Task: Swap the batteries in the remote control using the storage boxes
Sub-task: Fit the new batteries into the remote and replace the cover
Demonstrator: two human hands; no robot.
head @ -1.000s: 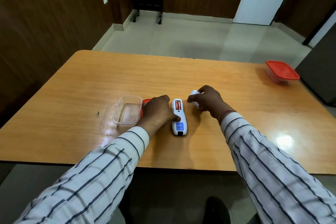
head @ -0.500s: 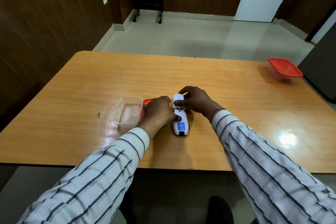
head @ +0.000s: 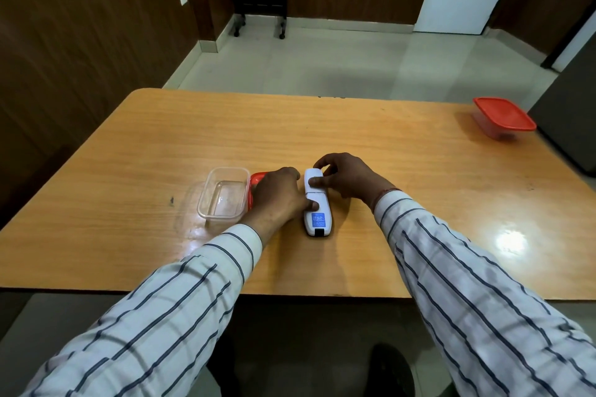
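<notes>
The white remote control [head: 316,203] lies face down on the wooden table [head: 403,171], lengthwise away from the person, with a blue label near its close end. The left hand [head: 279,196] rests on the table against the remote's left side; its fingers are curled loosely, and the thumb [head: 313,205] presses on the remote's back at mid-length, pinning it rather than gripping it. The right hand [head: 346,179] is at the remote's far end, fingers partly curled around the right edge and tip, with the thumb [head: 314,182] laid flat on the white battery cover [head: 314,178]. Whether the cover is fully seated cannot be told. Just left of the left hand stands an open clear storage box [head: 222,196], with a red lid [head: 256,182] partly hidden between box and hand. A second storage box with red lid on [head: 503,116] sits well apart at the table's far right corner.
</notes>
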